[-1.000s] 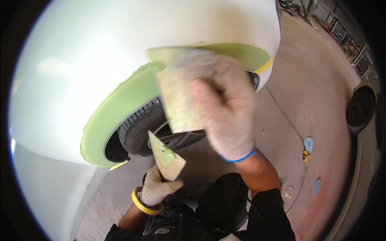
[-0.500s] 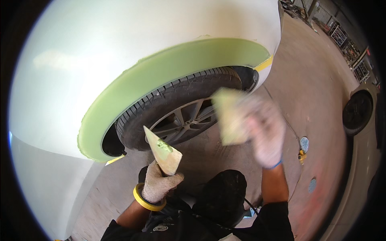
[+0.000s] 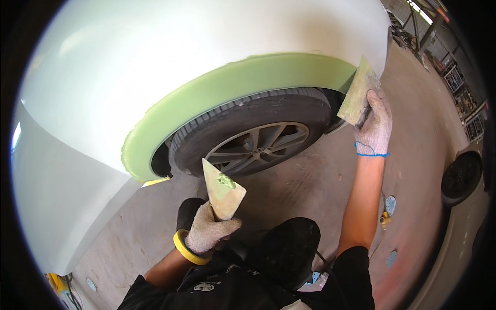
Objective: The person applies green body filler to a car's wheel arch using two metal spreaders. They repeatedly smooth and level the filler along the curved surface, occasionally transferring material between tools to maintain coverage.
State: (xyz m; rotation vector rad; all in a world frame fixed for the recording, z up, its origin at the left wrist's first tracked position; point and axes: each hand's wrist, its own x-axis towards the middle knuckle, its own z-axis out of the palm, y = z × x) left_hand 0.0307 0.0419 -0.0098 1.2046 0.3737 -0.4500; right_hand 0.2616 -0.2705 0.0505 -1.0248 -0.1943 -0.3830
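Here, right hand (image 3: 374, 124) fingers gripping a spreader (image 3: 356, 95) against the green arch (image 3: 232, 85), left hand (image 3: 209, 230) fingers clenched round a putty board (image 3: 223, 190).

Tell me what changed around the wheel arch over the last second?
The right hand swung its spreader away from the camera, down and out to the right end of the green wheel arch, where it now rests. The left hand kept holding its filler-dabbed scraper upright. Car and tyre stayed put.
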